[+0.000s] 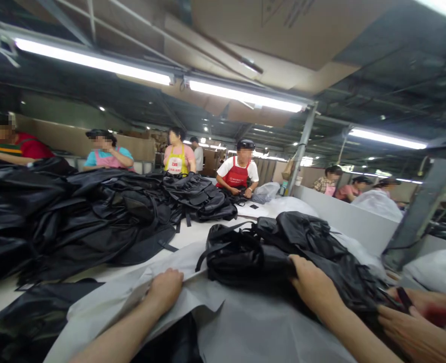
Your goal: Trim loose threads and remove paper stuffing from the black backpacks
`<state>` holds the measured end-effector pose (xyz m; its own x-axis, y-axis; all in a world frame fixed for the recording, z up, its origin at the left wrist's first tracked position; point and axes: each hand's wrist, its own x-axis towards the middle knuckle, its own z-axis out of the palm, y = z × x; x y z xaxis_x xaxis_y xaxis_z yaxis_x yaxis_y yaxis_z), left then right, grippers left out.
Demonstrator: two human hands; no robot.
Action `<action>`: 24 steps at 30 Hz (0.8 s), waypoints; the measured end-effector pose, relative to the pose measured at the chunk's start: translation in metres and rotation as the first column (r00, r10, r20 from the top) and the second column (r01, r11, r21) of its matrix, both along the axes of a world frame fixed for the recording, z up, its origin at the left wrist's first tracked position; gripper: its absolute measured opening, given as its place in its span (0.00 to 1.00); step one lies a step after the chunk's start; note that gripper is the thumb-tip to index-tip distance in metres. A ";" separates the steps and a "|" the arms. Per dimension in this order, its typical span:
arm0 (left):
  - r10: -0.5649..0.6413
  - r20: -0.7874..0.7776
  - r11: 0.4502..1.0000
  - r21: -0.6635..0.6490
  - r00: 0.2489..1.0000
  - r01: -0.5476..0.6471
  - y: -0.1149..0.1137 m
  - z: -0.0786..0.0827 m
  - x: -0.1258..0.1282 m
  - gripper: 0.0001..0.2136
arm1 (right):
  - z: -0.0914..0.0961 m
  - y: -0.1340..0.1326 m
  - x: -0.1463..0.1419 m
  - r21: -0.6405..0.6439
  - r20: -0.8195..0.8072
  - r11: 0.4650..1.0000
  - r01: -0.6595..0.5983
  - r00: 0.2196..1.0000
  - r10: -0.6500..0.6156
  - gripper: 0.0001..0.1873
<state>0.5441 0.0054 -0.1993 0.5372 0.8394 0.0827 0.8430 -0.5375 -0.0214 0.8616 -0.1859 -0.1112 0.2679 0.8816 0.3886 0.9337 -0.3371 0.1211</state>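
My left hand (165,291) is closed in a pinch on the edge of a white fabric bag (223,327) that lies across the table in front of me. My right hand (313,286) grips the near end of a black backpack (268,247), which lies on top of the white bag. At the lower right another person's hand (421,327) touches the backpack's black straps.
A large heap of black backpacks (75,217) covers the left of the long white table (192,232). Several workers in aprons stand along its far side. A grey partition (351,222) and metal post (419,212) stand at the right.
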 end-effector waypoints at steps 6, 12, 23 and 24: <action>-0.036 0.019 0.999 0.008 0.999 0.036 -0.008 -0.007 -0.002 0.16 | -0.022 0.012 -0.126 -0.150 0.151 0.717 -0.681 0.701 0.697 0.29; 0.003 -0.019 0.999 -0.042 1.000 -0.004 -0.016 -0.010 -0.001 0.15 | -0.072 0.119 -0.170 -0.234 0.186 0.851 -0.469 0.838 0.513 0.21; 0.072 0.004 0.997 -0.032 0.997 -0.072 -0.014 -0.023 -0.003 0.13 | -0.108 0.187 -0.108 -0.226 0.311 0.934 -0.278 0.888 0.340 0.16; 0.079 0.021 0.996 -0.034 0.997 -0.078 -0.015 -0.023 -0.003 0.13 | -0.108 0.190 -0.103 -0.222 0.317 0.940 -0.260 0.892 0.322 0.17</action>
